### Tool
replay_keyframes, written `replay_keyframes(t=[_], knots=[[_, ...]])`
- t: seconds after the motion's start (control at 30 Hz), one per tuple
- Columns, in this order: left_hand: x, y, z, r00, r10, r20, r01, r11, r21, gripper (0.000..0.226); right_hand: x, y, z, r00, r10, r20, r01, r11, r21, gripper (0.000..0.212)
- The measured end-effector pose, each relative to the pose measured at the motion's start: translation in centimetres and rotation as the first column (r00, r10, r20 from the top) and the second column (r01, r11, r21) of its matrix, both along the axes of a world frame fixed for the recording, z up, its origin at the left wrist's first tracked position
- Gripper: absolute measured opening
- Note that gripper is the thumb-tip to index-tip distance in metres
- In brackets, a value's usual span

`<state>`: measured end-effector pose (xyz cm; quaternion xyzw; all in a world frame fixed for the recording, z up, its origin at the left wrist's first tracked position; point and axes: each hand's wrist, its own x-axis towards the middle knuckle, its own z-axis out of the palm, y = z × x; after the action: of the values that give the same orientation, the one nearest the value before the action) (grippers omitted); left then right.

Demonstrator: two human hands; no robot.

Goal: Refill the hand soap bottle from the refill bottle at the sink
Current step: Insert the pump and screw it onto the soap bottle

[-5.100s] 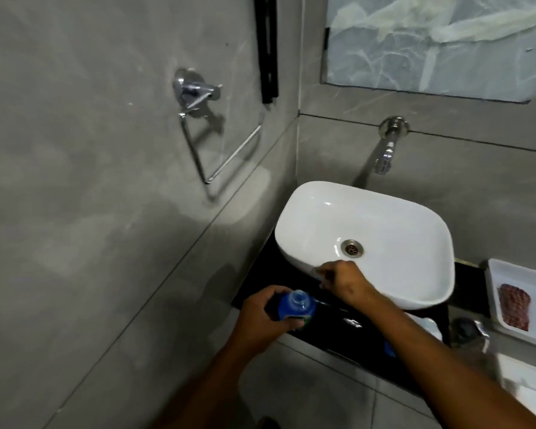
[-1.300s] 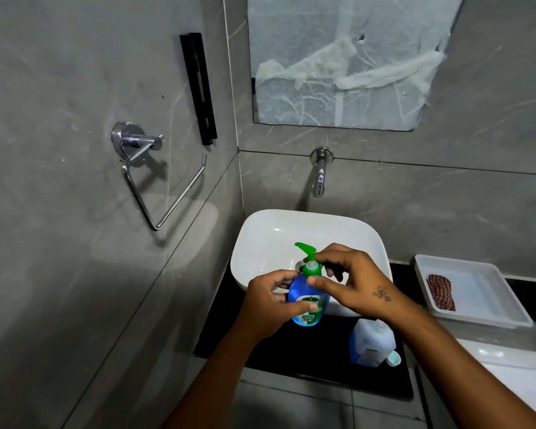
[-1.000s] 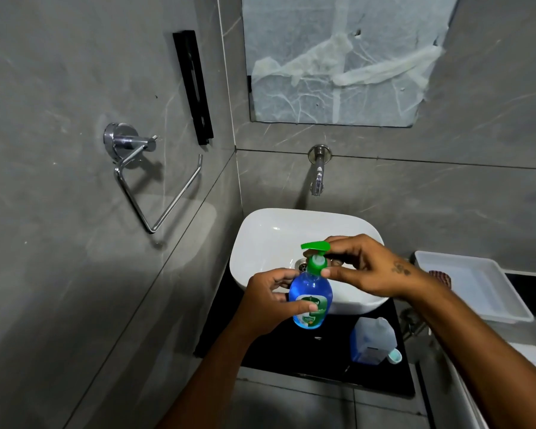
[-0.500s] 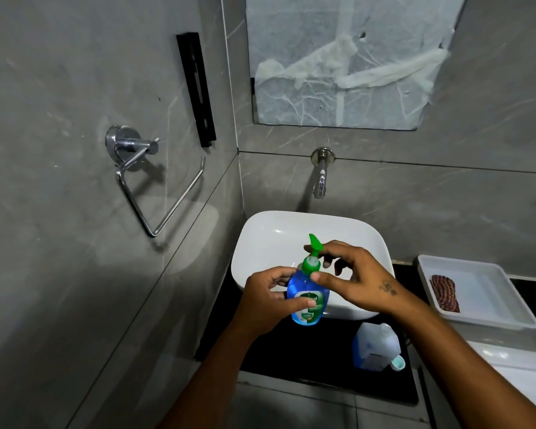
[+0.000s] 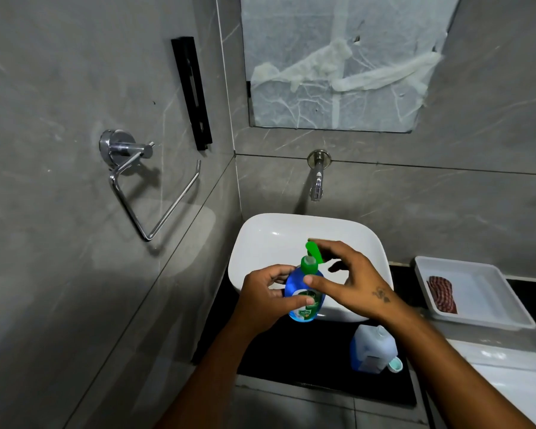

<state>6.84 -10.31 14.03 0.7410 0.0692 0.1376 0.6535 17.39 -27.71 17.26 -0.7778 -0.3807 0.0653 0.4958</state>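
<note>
Soap bottle [image 5: 304, 300] label — print unreadable.

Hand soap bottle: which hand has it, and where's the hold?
The left hand grips the hand soap bottle around its blue body. The right hand has its fingers at the green pump top.

tray [image 5: 505, 308] right of sink [image 5: 260, 239] — faucet [image 5: 317, 178] behind

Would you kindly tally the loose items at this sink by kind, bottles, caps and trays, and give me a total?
Bottles: 2, the hand soap bottle held in the left hand with the right hand at its pump, and the refill bottle on the black counter.
Caps: 1, the teal cap beside the refill bottle.
Trays: 1, the white tray.
Total: 4.
</note>
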Motion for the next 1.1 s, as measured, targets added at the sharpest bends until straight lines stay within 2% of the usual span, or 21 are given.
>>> replay_keyframes(t=[0.1, 0.2, 0.27, 0.33, 0.43, 0.5, 0.57, 0.63, 0.7, 0.83, 0.97, 1.03, 1.1], knots=[[0.16, -0.05, -0.08, 1.000, -0.003, -0.001, 0.003, 1.000, 0.007, 0.041, 0.01, 0.03, -0.25, 0.999, -0.049, 0.006, 0.049, 0.999, 0.014, 0.035], [0.23, -0.12, -0.08, 1.000, 0.017, -0.005, -0.017, 1.000, 0.009, 0.041, -0.14, 0.03, -0.26, 0.998, -0.002, -0.066, 0.005, 0.998, 0.056, 0.048], [0.26, -0.10, -0.13, 1.000, 0.010, -0.010, -0.010, 1.000, 0.009, 0.040, -0.12, 0.14, -0.36, 0.998, 0.021, -0.063, -0.018, 0.998, 0.059, 0.042], [0.30, -0.08, -0.24, 1.000, 0.002, -0.013, -0.002, 1.000, 0.009, 0.040, -0.07, 0.19, -0.28, 0.998, -0.026, -0.053, 0.029, 0.998, 0.048, 0.038], [0.29, -0.17, -0.20, 1.000, 0.014, -0.013, -0.014, 1.000, 0.009, 0.042, -0.18, 0.19, -0.20, 0.997, 0.004, -0.078, 0.000, 0.999, 0.053, 0.055], [0.29, -0.13, -0.13, 1.000, 0.016, -0.019, -0.016, 1.000, 0.018, 0.040, -0.24, 0.24, -0.25, 0.998, 0.003, -0.063, 0.001, 0.998, 0.069, 0.045], [0.24, -0.07, -0.10, 1.000, 0.015, -0.025, -0.014, 1.000, 0.027, 0.039, -0.20, 0.21, -0.26, 0.996, -0.067, -0.050, 0.072, 0.993, 0.092, 0.037], [0.19, -0.05, 0.00, 0.999, 0.023, -0.033, -0.023, 0.999, 0.024, 0.039, -0.15, 0.11, -0.33, 0.994, -0.077, -0.075, 0.085, 0.989, 0.117, 0.044], [0.14, -0.04, 0.05, 0.999, 0.031, -0.028, -0.030, 0.999, 0.032, 0.039, -0.29, 0.19, -0.35, 0.996, -0.019, -0.086, 0.027, 0.995, 0.093, 0.053], [0.11, -0.21, -0.09, 0.999, 0.029, -0.026, -0.028, 0.999, 0.045, 0.040, -0.41, 0.35, -0.52, 0.995, -0.068, -0.070, 0.075, 0.992, 0.105, 0.039], [0.13, -0.29, -0.14, 0.998, 0.029, -0.047, -0.027, 0.999, 0.044, 0.040, -0.39, 0.13, -0.56, 0.996, 0.033, -0.087, -0.023, 0.994, 0.109, 0.043], [0.07, -0.33, -0.25, 0.999, 0.014, -0.048, -0.011, 0.999, 0.048, 0.041, -0.48, 0.15, -0.69, 0.999, -0.003, -0.043, 0.007, 0.995, 0.097, 0.040], [0.00, -0.48, -0.15, 0.999, 0.007, -0.052, -0.006, 0.999, 0.032, 0.042, -0.57, 0.14, -0.64, 0.998, -0.020, -0.051, 0.026, 0.994, 0.109, 0.047]])
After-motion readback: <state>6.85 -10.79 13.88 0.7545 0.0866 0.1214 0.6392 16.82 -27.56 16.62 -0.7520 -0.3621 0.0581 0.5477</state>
